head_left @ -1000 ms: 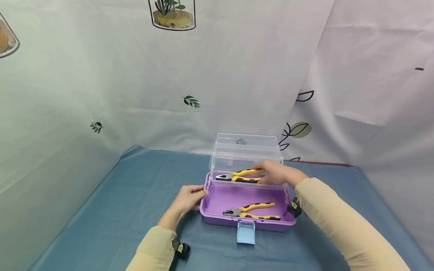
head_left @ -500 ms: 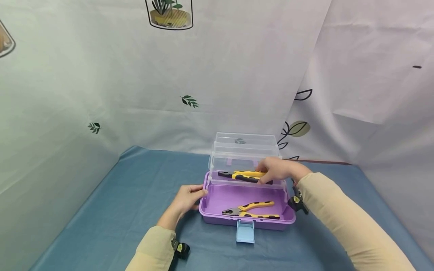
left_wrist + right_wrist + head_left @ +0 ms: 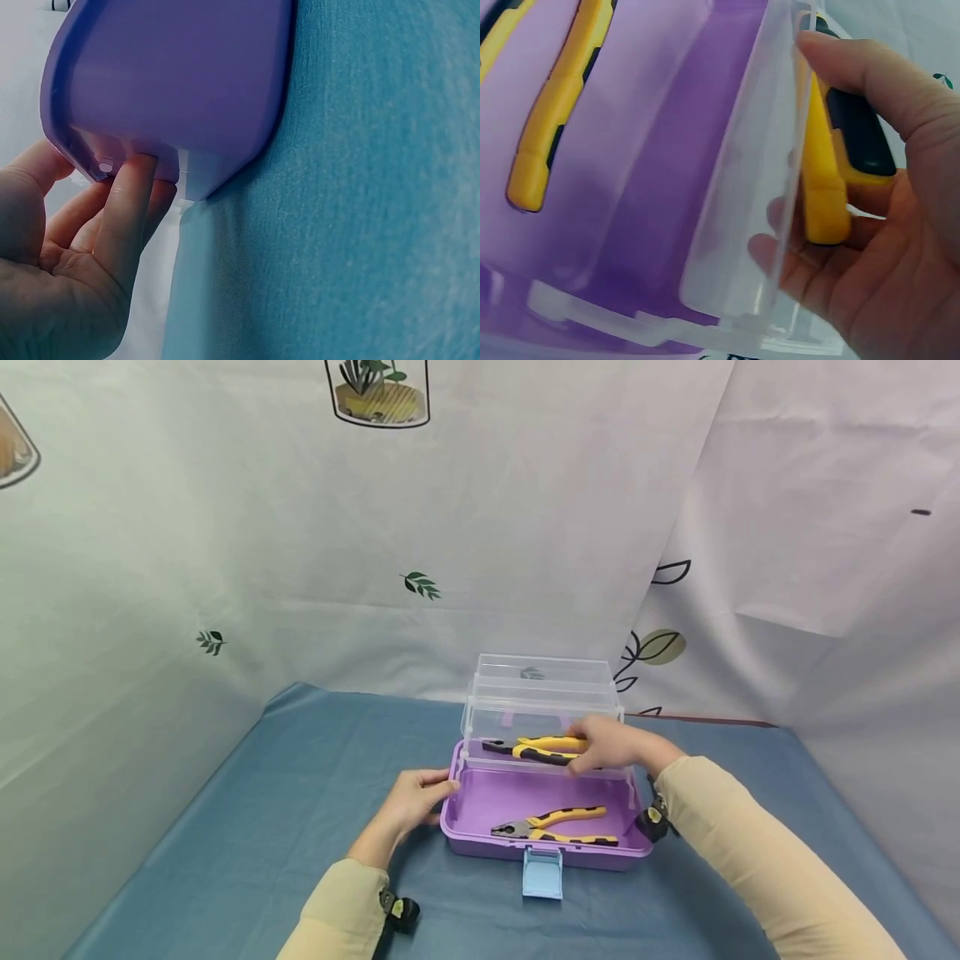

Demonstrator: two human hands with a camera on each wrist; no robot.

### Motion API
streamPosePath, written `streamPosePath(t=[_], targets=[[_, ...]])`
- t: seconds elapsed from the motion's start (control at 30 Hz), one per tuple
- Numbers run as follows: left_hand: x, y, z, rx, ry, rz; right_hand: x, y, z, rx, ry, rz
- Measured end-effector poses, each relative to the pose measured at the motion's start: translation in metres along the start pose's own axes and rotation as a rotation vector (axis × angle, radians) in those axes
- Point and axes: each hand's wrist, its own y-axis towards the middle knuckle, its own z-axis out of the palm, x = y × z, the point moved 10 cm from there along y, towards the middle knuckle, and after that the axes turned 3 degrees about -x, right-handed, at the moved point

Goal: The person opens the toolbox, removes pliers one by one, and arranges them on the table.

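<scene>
A pair of pliers (image 3: 551,750) with dark jaws and yellow-and-black handles lies in the raised clear tray. My right hand (image 3: 618,746) curls its thumb and fingers round the handles (image 3: 829,180), whose ends lie inside the hand in the right wrist view. Below it, a second pair of pliers (image 3: 555,828), grey-jawed with yellow-and-black handles, rests in the bottom of the purple toolbox (image 3: 517,793). My left hand (image 3: 411,799) holds the box's left end. In the left wrist view, its thumb is at the rim and its fingers touch the purple end wall (image 3: 172,90).
Behind the box stands its see-through lid (image 3: 546,681), tilted up with the tray. A light blue latch (image 3: 542,874) hangs down at the front. The box sits on a blue cloth (image 3: 337,752), with white patterned cloth walls (image 3: 525,527) around it.
The tray pliers showed silvery jaws a second ago and now show dark ones, with the handles turned. My right hand has dipped slightly since half a second ago. My left hand stays put.
</scene>
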Motion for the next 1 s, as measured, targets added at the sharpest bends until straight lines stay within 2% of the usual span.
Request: streamPosePath(t=[0.47, 0.73, 1.0], targets=[[0.002, 0.001, 0.0, -0.001, 0.006, -0.017, -0.008, -0.009, 0.003, -0.183, 0.117, -0.021], [0.001, 0.0, -0.001, -0.01, 0.031, -0.012, -0.009, -0.016, 0.005, -0.233, 0.177, -0.042], [0.0, -0.001, -0.001, -0.01, 0.032, -0.007, -0.012, -0.022, 0.005, -0.274, 0.176, -0.054]])
